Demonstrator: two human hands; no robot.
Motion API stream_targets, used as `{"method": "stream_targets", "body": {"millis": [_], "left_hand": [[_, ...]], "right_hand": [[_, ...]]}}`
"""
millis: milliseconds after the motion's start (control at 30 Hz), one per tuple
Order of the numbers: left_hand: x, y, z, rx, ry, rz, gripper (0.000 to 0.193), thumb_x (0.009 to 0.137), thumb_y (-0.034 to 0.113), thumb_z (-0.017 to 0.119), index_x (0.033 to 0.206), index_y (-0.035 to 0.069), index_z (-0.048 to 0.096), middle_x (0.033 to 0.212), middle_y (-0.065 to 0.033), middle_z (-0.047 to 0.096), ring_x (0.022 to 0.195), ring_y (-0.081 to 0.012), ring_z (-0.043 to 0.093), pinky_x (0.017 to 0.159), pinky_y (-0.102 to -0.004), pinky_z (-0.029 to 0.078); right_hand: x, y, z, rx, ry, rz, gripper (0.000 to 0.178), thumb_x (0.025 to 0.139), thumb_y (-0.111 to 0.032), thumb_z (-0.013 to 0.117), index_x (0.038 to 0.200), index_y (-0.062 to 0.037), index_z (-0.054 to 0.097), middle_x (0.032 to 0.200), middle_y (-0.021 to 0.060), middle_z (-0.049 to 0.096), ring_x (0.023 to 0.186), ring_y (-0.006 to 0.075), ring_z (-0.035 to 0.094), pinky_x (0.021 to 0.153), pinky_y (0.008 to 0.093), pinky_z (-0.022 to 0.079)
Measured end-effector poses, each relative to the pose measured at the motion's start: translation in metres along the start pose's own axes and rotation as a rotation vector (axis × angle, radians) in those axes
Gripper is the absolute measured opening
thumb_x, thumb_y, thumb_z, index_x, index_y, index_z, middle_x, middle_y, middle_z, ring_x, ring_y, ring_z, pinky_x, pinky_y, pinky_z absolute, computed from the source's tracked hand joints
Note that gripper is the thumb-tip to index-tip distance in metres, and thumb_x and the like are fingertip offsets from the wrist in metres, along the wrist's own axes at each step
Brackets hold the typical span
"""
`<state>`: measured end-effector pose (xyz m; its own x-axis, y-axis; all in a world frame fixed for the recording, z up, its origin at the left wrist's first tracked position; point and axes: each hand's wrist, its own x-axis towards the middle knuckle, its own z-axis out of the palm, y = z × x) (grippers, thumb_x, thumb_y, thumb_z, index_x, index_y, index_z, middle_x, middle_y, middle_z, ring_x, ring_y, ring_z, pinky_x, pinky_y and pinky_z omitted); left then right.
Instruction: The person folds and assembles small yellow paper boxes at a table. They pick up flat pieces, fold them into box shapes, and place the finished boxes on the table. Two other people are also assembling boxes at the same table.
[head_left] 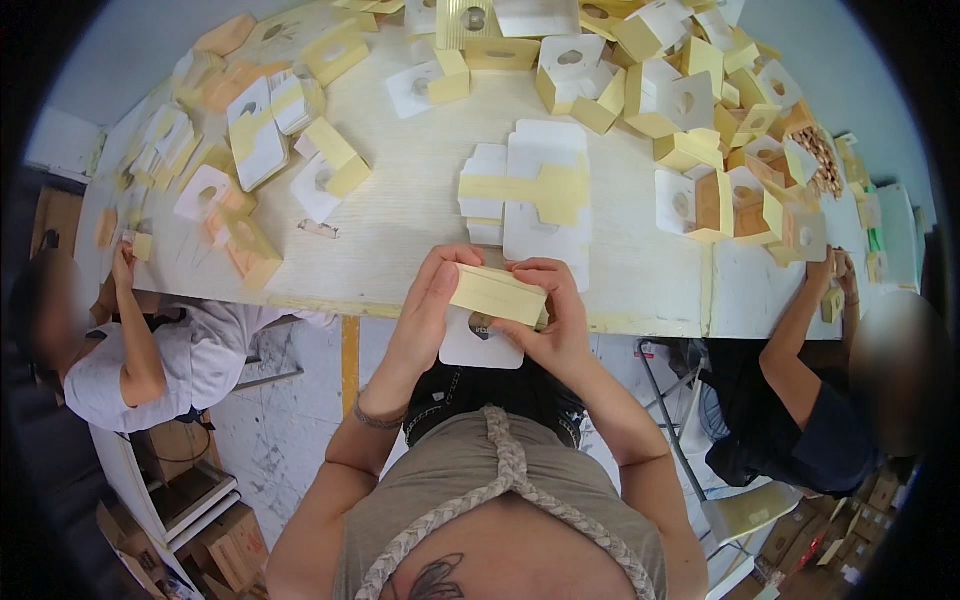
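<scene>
2 hands pinch 1 yellow box just past the table edge: the left hand curls around its left end, the right hand around its right. Bare tabletop lies just ahead, before a flat card stack; 2 co-workers flank the sides.

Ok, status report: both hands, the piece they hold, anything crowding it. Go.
Left hand and right hand both gripping one yellow-and-white carton blank at the table edge. Flat blank stack just beyond, apart. Nothing in the way.
</scene>
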<state>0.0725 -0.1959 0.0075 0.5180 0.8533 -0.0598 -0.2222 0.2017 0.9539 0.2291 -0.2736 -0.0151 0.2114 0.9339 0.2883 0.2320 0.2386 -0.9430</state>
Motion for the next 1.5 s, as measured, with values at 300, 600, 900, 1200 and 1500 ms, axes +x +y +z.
{"method": "stream_targets", "body": {"millis": [300, 600, 900, 1200, 1500], "left_hand": [[-0.006, -0.017, -0.033, 0.199, 0.135, 0.202, 0.038, 0.096, 0.029, 0.043, 0.123, 0.002, 0.05, 0.138, -0.014, 0.036, 0.128, -0.0242, 0.034, 0.104, -0.0402, 0.029], [0.007, -0.02, -0.047, 0.297, 0.353, 0.224, 0.04, 0.095, 0.018, 0.046, 0.131, 0.002, 0.04, 0.136, -0.0107, 0.04, 0.126, -0.023, 0.038, 0.1, -0.0392, 0.038], [0.044, -0.026, -0.017, 0.369, 0.149, 0.208, 0.041, 0.09, 0.006, 0.05, 0.129, 0.0, 0.039, 0.132, -0.0121, 0.041, 0.118, -0.0212, 0.045, 0.093, -0.0318, 0.042], [0.08, -0.035, -0.017, 0.886, 0.177, 0.228, 0.058, 0.084, 0.019, 0.061, 0.13, -0.007, 0.036, 0.124, -0.0247, 0.048, 0.107, -0.0347, 0.05, 0.088, -0.0387, 0.043], [0.063, -0.035, -0.053, 0.928, 0.354, 0.196, 0.061, 0.083, 0.022, 0.062, 0.128, -0.01, 0.037, 0.122, -0.0274, 0.048, 0.114, -0.0386, 0.046, 0.097, -0.0425, 0.036]], "right_hand": [[0.068, -0.022, -0.026, -0.126, -0.557, 0.352, 0.046, 0.071, 0.001, 0.075, 0.112, -0.0032, 0.056, 0.102, 0.0048, 0.061, 0.092, 0.0113, 0.058, 0.081, 0.0291, 0.049], [0.118, 0.026, -0.052, -1.078, 0.052, 0.284, 0.098, 0.064, -0.041, 0.08, 0.136, 0.0044, 0.03, 0.113, 0.0243, 0.053, 0.103, 0.034, 0.053, 0.084, 0.0394, 0.046], [0.104, 0.059, -0.124, -0.325, 0.047, 0.667, 0.021, 0.073, -0.013, 0.073, 0.08, 0.0029, 0.062, 0.069, 0.0049, 0.061, 0.059, 0.0102, 0.054, 0.051, 0.0227, 0.042], [0.114, 0.06, -0.059, -0.5, 0.114, 0.495, 0.03, 0.068, -0.016, 0.075, 0.086, 0.0051, 0.063, 0.078, 0.0114, 0.066, 0.072, 0.0187, 0.063, 0.069, 0.03, 0.051], [0.108, 0.047, -0.045, -0.611, 0.165, 0.393, 0.016, 0.072, -0.016, 0.07, 0.084, -0.0059, 0.067, 0.075, 0.0076, 0.067, 0.065, 0.0222, 0.064, 0.061, 0.0303, 0.05]]}}
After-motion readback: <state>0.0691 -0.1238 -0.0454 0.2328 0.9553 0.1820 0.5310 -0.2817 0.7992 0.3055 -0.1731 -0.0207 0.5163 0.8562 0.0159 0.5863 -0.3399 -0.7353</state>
